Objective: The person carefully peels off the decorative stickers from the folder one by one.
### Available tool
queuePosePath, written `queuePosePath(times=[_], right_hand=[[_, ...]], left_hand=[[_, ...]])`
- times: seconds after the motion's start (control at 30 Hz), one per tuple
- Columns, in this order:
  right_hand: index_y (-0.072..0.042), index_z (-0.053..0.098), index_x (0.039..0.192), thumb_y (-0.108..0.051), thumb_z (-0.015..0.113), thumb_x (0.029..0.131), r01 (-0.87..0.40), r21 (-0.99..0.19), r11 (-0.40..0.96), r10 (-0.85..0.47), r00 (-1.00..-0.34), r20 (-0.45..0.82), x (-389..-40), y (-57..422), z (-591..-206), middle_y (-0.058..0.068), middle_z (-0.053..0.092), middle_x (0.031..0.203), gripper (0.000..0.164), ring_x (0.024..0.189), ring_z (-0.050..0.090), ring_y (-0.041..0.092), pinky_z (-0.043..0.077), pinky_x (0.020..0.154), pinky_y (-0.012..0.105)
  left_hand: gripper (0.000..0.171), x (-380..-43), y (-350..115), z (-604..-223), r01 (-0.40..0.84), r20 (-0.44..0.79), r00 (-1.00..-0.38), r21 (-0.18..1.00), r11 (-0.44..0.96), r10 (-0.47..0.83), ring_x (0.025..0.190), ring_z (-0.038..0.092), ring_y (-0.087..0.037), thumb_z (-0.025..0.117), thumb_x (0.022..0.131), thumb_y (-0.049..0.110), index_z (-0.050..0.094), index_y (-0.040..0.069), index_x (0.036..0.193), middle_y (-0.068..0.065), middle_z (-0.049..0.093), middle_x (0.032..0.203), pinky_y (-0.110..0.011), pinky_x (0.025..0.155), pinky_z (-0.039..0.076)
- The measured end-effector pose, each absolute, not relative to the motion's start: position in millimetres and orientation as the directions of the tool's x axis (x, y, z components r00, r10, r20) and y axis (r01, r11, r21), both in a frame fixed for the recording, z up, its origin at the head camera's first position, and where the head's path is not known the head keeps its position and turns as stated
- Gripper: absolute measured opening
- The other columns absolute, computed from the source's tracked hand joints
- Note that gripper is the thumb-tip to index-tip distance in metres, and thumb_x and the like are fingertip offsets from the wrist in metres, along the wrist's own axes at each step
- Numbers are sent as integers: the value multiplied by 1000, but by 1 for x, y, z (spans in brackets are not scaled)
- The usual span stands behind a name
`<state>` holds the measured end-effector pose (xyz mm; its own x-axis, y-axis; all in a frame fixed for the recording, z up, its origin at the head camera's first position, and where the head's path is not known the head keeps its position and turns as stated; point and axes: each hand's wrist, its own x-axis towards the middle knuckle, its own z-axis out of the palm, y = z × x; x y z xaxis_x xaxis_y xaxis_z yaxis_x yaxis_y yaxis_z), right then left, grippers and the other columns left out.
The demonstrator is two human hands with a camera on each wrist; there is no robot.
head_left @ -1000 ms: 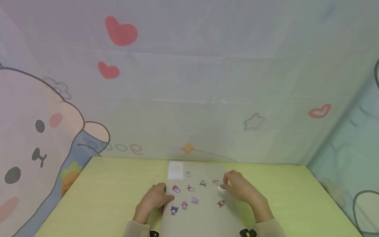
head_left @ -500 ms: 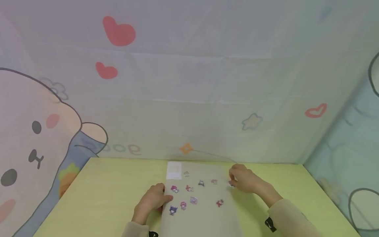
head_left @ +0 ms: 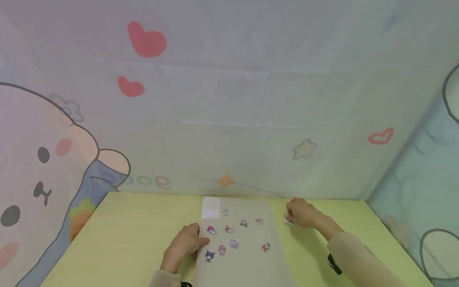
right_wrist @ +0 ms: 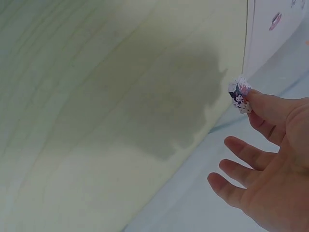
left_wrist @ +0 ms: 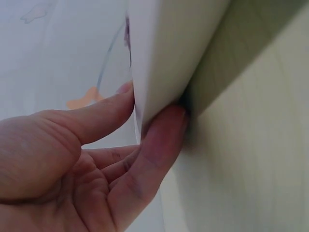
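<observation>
A pale, thick rectangular board [head_left: 247, 269] lies on the table, with several small cartoon stickers scattered over its upper face. My left hand [head_left: 184, 241] grips its left edge; in the left wrist view the thumb is on the face and a finger curls beneath the board's side [left_wrist: 171, 53]. Beyond the board's right edge, my right hand [head_left: 305, 214] pinches a small sticker [right_wrist: 238, 95] with a dark-hooded figure on white between thumb and index finger. The other fingers of that hand are spread apart.
A white square [head_left: 210, 208] occupies the board's far left corner. The yellow-green wood-grain table [head_left: 136, 235] extends on both sides of the board. Behind it hangs a printed cloth [head_left: 229, 95] with hearts, a star and a bear.
My right hand has moved right, off the board and over the table beside it, carrying the pinched sticker along. The left hand stays at the board's left edge.
</observation>
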<state>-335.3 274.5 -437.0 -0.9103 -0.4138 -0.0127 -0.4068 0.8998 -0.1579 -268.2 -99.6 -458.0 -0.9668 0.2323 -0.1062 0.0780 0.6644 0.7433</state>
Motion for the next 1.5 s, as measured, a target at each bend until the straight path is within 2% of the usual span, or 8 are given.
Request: queuePosePath(times=[0.87, 1.03, 1.23, 1.5], right_hand=[[-15, 46, 74, -18, 59, 84, -271, -122, 955, -278, -960, -39, -333, 288, -459, 2, 41, 82, 17, 77, 38, 24, 34, 60, 45], [-14, 48, 79, -19, 59, 84, -246, -165, 955, -253, -967, -24, -332, 287, -458, 4, 43, 87, 12, 82, 42, 28, 37, 62, 52], [-14, 50, 85, -19, 57, 85, -240, -165, 957, -245, -969, -12, -333, 285, -460, 6, 45, 95, 9, 88, 43, 32, 37, 64, 55], [-10, 54, 94, -15, 58, 83, -292, -217, 931, -286, -956, 63, -333, 268, -455, 15, 47, 108, 13, 101, 40, 42, 33, 70, 64]], left_hand=[[25, -267, -100, -459, 125, -83, -956, 754, 645, 281, 45, 55, -18, 63, 80, 18, 51, -4, 87, -7, 55, 62, -29, 46, 45], [26, -267, -101, -457, 127, -80, -957, 749, 650, 279, 44, 55, -18, 63, 80, 18, 51, -5, 87, -8, 55, 61, -29, 46, 45], [26, -266, -102, -457, 112, -97, -958, 744, 659, 271, 45, 55, -18, 63, 81, 18, 52, -5, 88, -8, 55, 62, -29, 47, 45], [26, -267, -102, -456, 102, -103, -958, 749, 655, 268, 45, 56, -18, 63, 81, 18, 51, -5, 87, -8, 56, 62, -29, 47, 45]])
